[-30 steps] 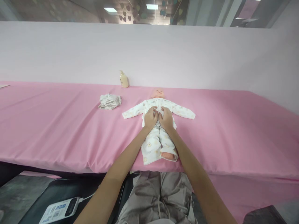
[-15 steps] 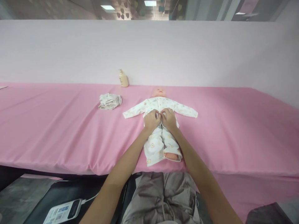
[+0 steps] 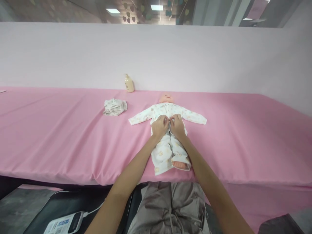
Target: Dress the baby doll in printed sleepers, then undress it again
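A baby doll point(image 3: 166, 97) lies on its back on the pink table cover point(image 3: 60, 130), dressed in a white printed romper point(image 3: 168, 148) with sleeves spread sideways. My left hand point(image 3: 159, 126) and my right hand point(image 3: 177, 126) meet at the middle of the romper's front, fingers pinching the two edges of its opening at the doll's belly. One bare doll foot point(image 3: 180, 164) shows at the lower right leg cuff.
A folded white cloth bundle point(image 3: 114, 107) lies left of the doll. A cream pump bottle point(image 3: 129, 83) stands at the back against the pale wall. Below the table edge are my grey trousers and a white device with a cable point(image 3: 64, 223).
My fingers have gone from lying flat on the romper's chest to pinching its front edges together at the middle. The camera view has shifted slightly.
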The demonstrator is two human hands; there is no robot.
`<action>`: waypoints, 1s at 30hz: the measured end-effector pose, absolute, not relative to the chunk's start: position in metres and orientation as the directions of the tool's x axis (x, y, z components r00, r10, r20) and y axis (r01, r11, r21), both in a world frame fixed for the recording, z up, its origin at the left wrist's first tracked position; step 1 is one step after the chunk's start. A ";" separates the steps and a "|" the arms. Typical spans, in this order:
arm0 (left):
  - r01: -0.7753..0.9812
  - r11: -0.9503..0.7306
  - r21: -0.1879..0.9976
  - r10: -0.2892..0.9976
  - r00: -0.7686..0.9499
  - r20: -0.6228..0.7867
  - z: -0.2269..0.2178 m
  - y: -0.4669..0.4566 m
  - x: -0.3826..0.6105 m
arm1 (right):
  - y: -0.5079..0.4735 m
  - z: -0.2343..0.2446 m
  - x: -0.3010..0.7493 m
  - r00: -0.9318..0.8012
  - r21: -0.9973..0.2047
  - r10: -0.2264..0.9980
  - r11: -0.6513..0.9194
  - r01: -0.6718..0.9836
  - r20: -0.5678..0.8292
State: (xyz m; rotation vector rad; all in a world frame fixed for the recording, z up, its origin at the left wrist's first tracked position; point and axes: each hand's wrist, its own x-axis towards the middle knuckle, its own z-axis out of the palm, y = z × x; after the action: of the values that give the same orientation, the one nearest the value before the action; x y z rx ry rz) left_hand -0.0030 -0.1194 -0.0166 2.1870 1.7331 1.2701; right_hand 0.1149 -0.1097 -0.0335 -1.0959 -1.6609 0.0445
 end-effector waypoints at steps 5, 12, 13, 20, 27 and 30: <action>0.754 -0.386 0.531 0.840 0.050 0.540 -0.016 -0.118 -0.002 | -0.108 -0.034 0.114 0.101 -0.616 0.708 0.523 0.588 0.699; 0.740 -0.424 0.522 0.816 0.061 0.575 -0.017 -0.117 -0.002 | -0.109 -0.031 0.114 0.133 -0.638 0.706 0.523 0.564 0.696; 0.746 -0.413 0.523 0.821 0.055 0.568 -0.017 -0.118 -0.001 | -0.110 -0.030 0.114 0.130 -0.633 0.702 0.527 0.566 0.700; 0.755 -0.370 0.542 0.839 0.020 0.544 -0.015 -0.119 -0.001 | -0.114 -0.031 0.111 0.106 -0.551 0.659 0.518 0.654 0.745; 0.729 -0.421 0.539 0.806 0.028 0.591 -0.016 -0.120 -0.003 | -0.118 -0.028 0.109 0.086 -0.517 0.661 0.493 0.700 0.745; 0.716 -0.433 0.548 0.810 0.043 0.584 -0.016 -0.120 -0.003 | -0.121 -0.025 0.109 0.122 -0.581 0.680 0.503 0.640 0.723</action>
State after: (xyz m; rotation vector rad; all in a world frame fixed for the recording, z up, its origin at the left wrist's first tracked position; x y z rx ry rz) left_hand -0.0035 -0.1200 -0.0161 2.1883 1.6104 1.3524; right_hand 0.1091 -0.1206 -0.0249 -1.1750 -1.5617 0.0416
